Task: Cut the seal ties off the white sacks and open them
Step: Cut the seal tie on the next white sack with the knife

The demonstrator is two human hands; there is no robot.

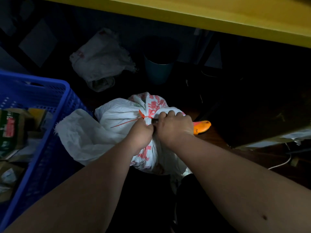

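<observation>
A white sack [117, 115] with red print lies on the dark floor at the centre, its neck gathered and cinched by a red seal tie [143, 116] whose thin tail runs down to the left. My left hand [141, 134] grips the sack's neck just below the tie. My right hand [173, 126] is curled round orange-handled scissors [202, 126]; the handle sticks out to the right and a dark blade tip shows at the tie, between my hands. A flat white sack [84, 137] lies under it on the left.
A blue plastic crate [55, 105] with boxes inside stands at the left. Another crumpled white sack [101, 63] and a dark round bin [159, 68] sit further back. A yellow tabletop edge [218, 15] overhangs at the top. A dark box stands at the right.
</observation>
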